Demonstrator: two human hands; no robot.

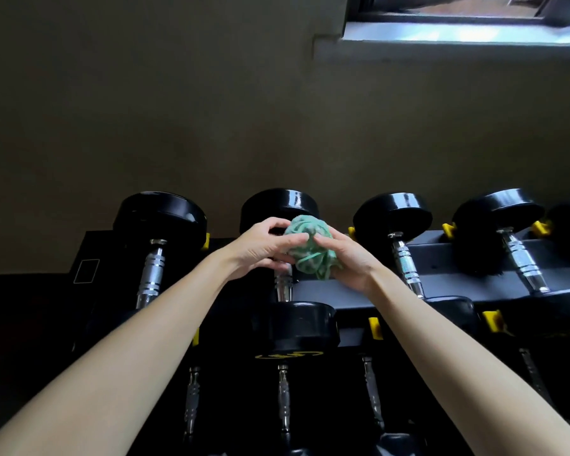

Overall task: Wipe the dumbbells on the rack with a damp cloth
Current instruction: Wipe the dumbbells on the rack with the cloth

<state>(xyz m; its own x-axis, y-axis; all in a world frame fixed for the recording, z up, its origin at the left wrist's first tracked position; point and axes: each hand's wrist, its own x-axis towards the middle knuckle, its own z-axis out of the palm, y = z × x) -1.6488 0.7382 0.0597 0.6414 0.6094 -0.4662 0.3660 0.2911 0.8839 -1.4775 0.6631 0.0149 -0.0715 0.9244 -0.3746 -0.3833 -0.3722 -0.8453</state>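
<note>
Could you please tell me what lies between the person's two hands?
A bunched green cloth, held by the left hand and right hand, in the head view.

We count five upper dumbbells (160,212), the fifth cut by the right edge, and seemingly four lower dumbbells (283,396) in the dim tier beneath. We also find one rack (458,253), one green cloth (306,246) and two hands: left hand (260,248), right hand (351,263).

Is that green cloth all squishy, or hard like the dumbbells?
Probably squishy: the green cloth is bunched into a wrinkly ball between the left hand and right hand. It would likely flop open if let go, since a loose edge hangs below. Probably light too, being thin fabric.
</note>
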